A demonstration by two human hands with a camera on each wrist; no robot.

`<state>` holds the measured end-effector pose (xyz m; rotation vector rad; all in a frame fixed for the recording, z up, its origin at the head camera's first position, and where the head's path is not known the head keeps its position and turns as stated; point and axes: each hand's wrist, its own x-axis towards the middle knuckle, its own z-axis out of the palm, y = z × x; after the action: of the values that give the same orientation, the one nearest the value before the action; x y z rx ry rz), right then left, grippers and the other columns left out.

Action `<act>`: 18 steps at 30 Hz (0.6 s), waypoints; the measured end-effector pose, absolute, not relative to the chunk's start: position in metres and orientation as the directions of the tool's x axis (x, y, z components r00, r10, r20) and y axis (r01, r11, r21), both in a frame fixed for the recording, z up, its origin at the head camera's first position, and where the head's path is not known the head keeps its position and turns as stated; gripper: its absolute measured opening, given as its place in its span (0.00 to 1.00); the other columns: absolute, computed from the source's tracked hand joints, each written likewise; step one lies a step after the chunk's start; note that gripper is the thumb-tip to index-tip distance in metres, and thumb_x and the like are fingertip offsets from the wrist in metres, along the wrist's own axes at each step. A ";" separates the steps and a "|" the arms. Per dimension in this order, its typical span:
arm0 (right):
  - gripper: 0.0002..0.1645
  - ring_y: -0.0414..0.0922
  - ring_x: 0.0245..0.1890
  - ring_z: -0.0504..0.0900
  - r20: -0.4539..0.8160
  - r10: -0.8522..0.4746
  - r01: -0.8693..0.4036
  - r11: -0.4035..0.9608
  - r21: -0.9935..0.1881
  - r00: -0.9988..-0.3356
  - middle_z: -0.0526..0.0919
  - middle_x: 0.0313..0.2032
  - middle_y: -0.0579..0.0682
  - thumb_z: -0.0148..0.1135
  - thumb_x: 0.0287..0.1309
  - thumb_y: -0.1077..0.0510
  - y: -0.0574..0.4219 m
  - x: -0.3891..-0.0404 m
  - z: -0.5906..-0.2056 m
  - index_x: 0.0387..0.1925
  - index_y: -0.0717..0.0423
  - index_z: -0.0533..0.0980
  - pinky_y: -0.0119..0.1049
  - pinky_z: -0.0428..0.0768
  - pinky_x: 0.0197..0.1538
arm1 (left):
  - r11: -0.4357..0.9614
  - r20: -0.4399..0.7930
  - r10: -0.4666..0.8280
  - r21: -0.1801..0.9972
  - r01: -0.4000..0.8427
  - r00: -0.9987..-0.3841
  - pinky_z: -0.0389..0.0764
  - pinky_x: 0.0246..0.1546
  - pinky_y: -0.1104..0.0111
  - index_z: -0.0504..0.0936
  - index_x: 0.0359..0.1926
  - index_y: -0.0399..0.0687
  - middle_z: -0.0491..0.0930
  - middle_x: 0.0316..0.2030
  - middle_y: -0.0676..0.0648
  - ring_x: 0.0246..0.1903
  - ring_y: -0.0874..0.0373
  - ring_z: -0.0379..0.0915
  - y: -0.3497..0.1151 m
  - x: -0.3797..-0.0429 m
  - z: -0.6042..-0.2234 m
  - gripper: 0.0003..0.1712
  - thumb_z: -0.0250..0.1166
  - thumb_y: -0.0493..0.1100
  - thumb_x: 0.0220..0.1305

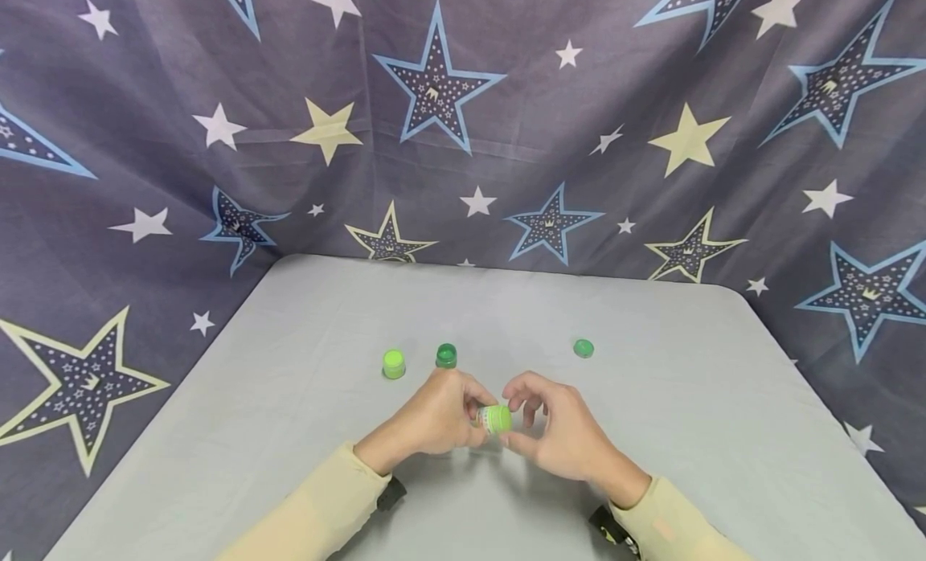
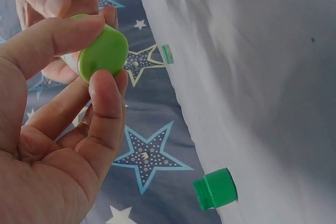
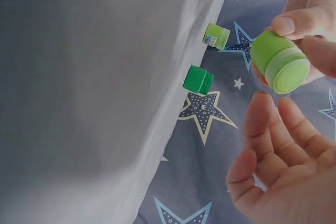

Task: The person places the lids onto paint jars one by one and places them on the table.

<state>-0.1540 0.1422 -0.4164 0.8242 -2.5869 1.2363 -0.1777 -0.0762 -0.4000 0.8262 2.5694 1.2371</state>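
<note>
My left hand holds a small light green paint jar tipped on its side above the table. Thumb and fingers pinch its base end, seen close up in the left wrist view. The light green lid is on the jar and faces my right hand. That hand hovers just beside the lid, fingers loosely bent and apart, holding nothing. Beyond the left hand stands an uncapped dark green jar, its lower part partly hidden by the hand. A second light green jar with its lid on stands left of it.
A loose dark green lid lies on the table to the right, beyond the right hand. The grey-white cloth-covered table meets a star-patterned curtain at the back and sides.
</note>
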 end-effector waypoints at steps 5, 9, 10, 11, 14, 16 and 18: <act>0.28 0.40 0.30 0.82 0.347 -0.429 -0.541 0.509 -0.669 -0.834 0.83 0.34 0.37 0.82 0.40 0.62 0.142 -0.153 -0.416 0.44 0.45 0.78 0.48 0.77 0.38 | 0.510 0.065 0.543 0.766 0.391 -0.837 0.76 0.23 0.72 0.91 0.40 0.43 0.80 0.26 0.56 0.24 0.64 0.73 -0.076 -0.177 -0.400 0.18 0.75 0.28 0.44; 0.27 0.38 0.30 0.81 0.336 -0.433 -0.534 0.512 -0.673 -0.837 0.83 0.33 0.35 0.82 0.41 0.63 0.142 -0.153 -0.417 0.43 0.42 0.79 0.48 0.77 0.38 | 0.509 0.063 0.543 0.768 0.389 -0.837 0.76 0.22 0.72 0.91 0.40 0.43 0.80 0.26 0.55 0.24 0.64 0.73 -0.076 -0.177 -0.400 0.18 0.76 0.27 0.44; 0.26 0.38 0.30 0.81 0.333 -0.432 -0.532 0.512 -0.674 -0.838 0.83 0.33 0.35 0.81 0.42 0.63 0.142 -0.153 -0.417 0.42 0.41 0.79 0.49 0.77 0.39 | 0.509 0.063 0.544 0.768 0.389 -0.837 0.76 0.22 0.72 0.91 0.40 0.43 0.80 0.26 0.55 0.24 0.64 0.73 -0.076 -0.177 -0.400 0.18 0.76 0.28 0.44; 0.25 0.38 0.30 0.81 0.332 -0.429 -0.529 0.514 -0.675 -0.840 0.83 0.33 0.34 0.81 0.43 0.63 0.143 -0.153 -0.417 0.42 0.41 0.80 0.49 0.76 0.39 | 0.509 0.063 0.544 0.768 0.388 -0.837 0.76 0.22 0.72 0.91 0.40 0.43 0.80 0.26 0.55 0.24 0.64 0.72 -0.076 -0.177 -0.400 0.18 0.76 0.27 0.44; 0.22 0.39 0.29 0.81 0.332 -0.421 -0.525 0.522 -0.673 -0.844 0.83 0.32 0.34 0.81 0.44 0.62 0.142 -0.153 -0.417 0.40 0.42 0.80 0.48 0.77 0.39 | 0.508 0.066 0.543 0.768 0.390 -0.837 0.75 0.21 0.72 0.91 0.39 0.44 0.80 0.26 0.54 0.24 0.64 0.72 -0.076 -0.177 -0.401 0.18 0.76 0.27 0.44; 0.20 0.39 0.29 0.81 0.334 -0.414 -0.523 0.530 -0.668 -0.847 0.83 0.31 0.35 0.81 0.45 0.61 0.142 -0.153 -0.417 0.39 0.43 0.81 0.45 0.78 0.37 | 0.508 0.070 0.543 0.766 0.395 -0.836 0.75 0.21 0.72 0.91 0.39 0.45 0.80 0.26 0.55 0.24 0.64 0.72 -0.076 -0.177 -0.401 0.18 0.75 0.27 0.44; 0.18 0.40 0.28 0.80 0.335 -0.408 -0.520 0.537 -0.664 -0.849 0.83 0.30 0.35 0.81 0.46 0.60 0.142 -0.153 -0.417 0.37 0.43 0.81 0.40 0.78 0.34 | 0.504 0.077 0.546 0.765 0.401 -0.834 0.75 0.22 0.72 0.91 0.38 0.45 0.80 0.26 0.55 0.24 0.64 0.72 -0.076 -0.177 -0.400 0.18 0.75 0.27 0.43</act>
<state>-0.1527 0.1416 -0.4170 0.7984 -2.6293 1.2077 -0.1768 -0.0761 -0.4003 0.8168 2.5698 1.2376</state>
